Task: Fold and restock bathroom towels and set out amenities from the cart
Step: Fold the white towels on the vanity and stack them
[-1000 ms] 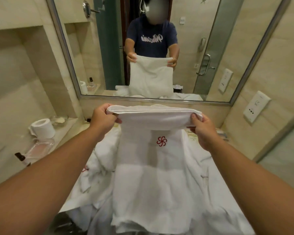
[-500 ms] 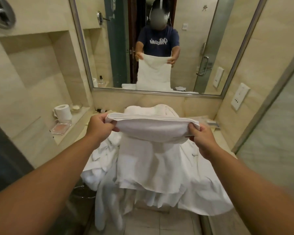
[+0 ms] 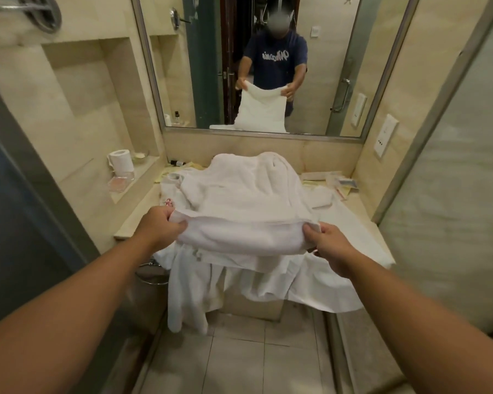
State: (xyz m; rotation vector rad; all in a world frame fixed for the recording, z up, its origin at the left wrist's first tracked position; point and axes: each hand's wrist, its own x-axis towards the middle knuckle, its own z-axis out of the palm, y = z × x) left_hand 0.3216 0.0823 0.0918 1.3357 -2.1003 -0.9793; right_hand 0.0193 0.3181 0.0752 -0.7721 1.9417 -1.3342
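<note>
The left grip (image 3: pixel 160 227) is closed on the left end of a white towel (image 3: pixel 239 237), its fingers curled round the edge of the cloth. The right grip (image 3: pixel 329 245) pinches the right end of the same towel, with the thumb on top. The towel is stretched level between the two, doubled over, and its lower part sags a little in the middle.

The towel is just in front of the heap of white linen (image 3: pixel 239 183), at the near side of it and slightly above it. I cannot tell if the towel touches the heap. The heap covers most of the worktop (image 3: pixel 137 220), and some of its cloth hangs down over the front edge toward the tiled floor (image 3: pixel 239 351). At the left edge of the heap a small red emblem (image 3: pixel 169 202) shows on the cloth.

To the left of the heap, on a low ledge in the wall, a roll of toilet paper (image 3: pixel 122 162) stands upright, with a clear tray (image 3: pixel 117 183) just in front of it. To the right of the heap some small packets (image 3: pixel 333 179) lie on the worktop. Behind the heap is the mirror (image 3: pixel 325 66); in it the towel hangs down from the person's hands. A wall socket (image 3: pixel 384 139) is on the tiles to the right of the heap.
</note>
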